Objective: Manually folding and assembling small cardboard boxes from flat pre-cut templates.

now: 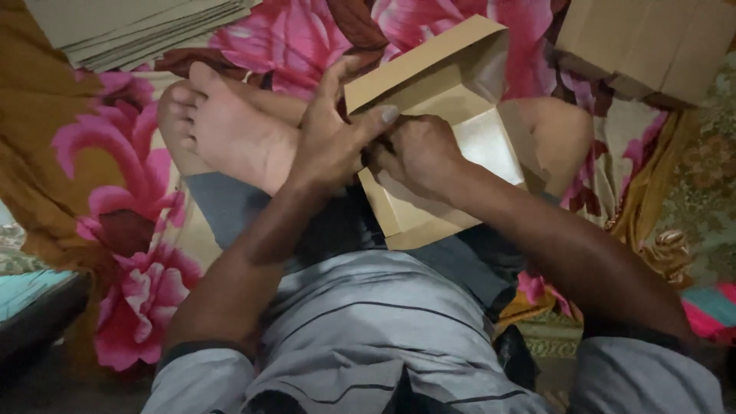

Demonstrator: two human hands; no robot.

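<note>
Cardboard fills the middle of your view: a half-folded tan cardboard box (pixel 452 115) lies tilted across your lap, its open inside turned up toward you and one long flap raised at the far edge.

Your left hand (pixel 330 142) lies against the box's left side. Its grip is partly apart: the thumb reaches over the near wall and presses on it from inside, while the fingers stretch up along the outside of the left edge, so the wall sits pinched between thumb and palm. Your right hand (pixel 418 153) is inside the box at its near-left corner, curled into a close grip with the knuckles up. The fingertips are tucked under and hidden, so you cannot tell exactly what fold or flap they clamp, only that they press on the cardboard there. The two hands touch each other at that corner.

Your bare foot (pixel 222 126) rests just left of the left hand, sole up, on a pink floral cloth (pixel 123 199). A stack of flat cardboard sheets (pixel 138 27) lies at the upper left, well apart from the box, and another cardboard piece (pixel 648 46) sits at the upper right.
</note>
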